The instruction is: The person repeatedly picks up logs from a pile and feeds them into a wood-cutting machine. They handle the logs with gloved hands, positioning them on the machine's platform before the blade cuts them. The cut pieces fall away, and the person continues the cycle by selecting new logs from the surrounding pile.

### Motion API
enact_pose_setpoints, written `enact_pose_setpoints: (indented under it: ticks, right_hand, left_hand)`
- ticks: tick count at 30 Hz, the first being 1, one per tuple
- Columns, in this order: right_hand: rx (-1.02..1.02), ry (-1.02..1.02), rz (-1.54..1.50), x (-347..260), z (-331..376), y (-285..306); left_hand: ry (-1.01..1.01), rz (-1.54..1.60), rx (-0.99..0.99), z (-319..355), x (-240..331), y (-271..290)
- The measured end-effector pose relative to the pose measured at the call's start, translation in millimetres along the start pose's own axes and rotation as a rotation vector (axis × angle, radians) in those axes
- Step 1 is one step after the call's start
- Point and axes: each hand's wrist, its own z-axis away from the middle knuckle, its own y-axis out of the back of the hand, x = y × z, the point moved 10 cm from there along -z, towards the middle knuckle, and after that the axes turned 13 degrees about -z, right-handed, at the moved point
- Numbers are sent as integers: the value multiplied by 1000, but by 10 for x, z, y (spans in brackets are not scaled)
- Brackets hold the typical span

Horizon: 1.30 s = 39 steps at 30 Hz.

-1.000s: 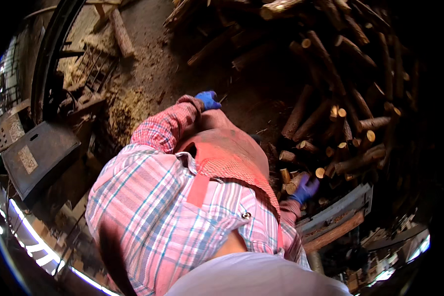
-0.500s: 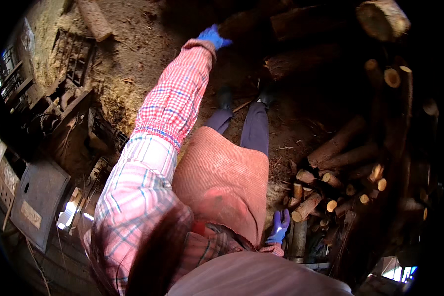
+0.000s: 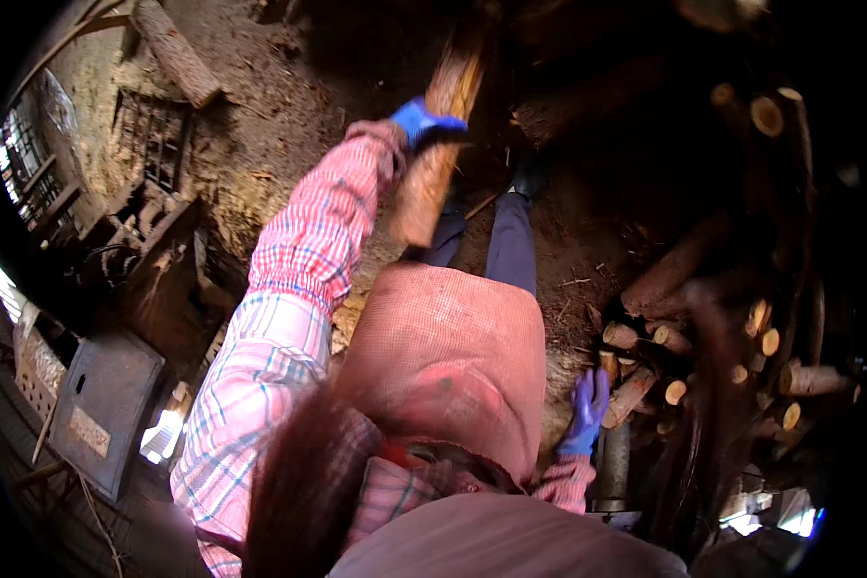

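On the head view, which I monitor remotely, the left hand in a blue glove (image 3: 422, 122) is at upper centre, clasping a long split piece of orange-brown wood (image 3: 431, 183). The fingers cross the wood near its middle; I judge that this position balances the load, one end projecting to either side of the grasp. The wood slants from the top of the frame down toward a coarse-woven orange-red apron (image 3: 443, 337), probably worn as a shield against bark and splinters. At lower right of centre, the right hand in a blue-violet glove (image 3: 587, 409) is unclenched, fingers extended, nothing visible in it. It is beside a short, round log (image 3: 631, 397); I cannot tell whether they touch. Materials: the held wood is streaked and rough; the pile of cut logs (image 3: 674, 339) at the right shows dark bark and pale, rounded end faces. A cylindrical log (image 3: 175, 50) lies on crumbly brown earth (image 3: 279, 106) at upper left. A flat, dark, apparently metal panel (image 3: 111, 409) is at lower left.
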Motion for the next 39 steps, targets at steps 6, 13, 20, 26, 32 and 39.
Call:
enact_pose_setpoints:
  ticks: [6,13,20,26,32,39]
  right_hand:
    - [-533,211,-339,180,370,-846]
    - [-755,119,-636,-355,1639,-972]
    - [-684,442,-1046,-557,2178,1076]
    - [-8,789,-811,-478,2607,4164]
    - [538,1048,-332,-760,3189,6656]
    - [735,370,331,-173,2103,7064]
  left_hand:
    - [474,733,-237,2067,1134,-1264]
    - [56,435,-476,3557,2731,-2517]
    - [-364,-8,-722,4568,4460,-4170]
    - [-543,-111,-805,5395,5226,-5648]
    - [-522,-491,-644,4881,4707,-5835]
    - [-409,-508,-375,4061,4419,-4859]
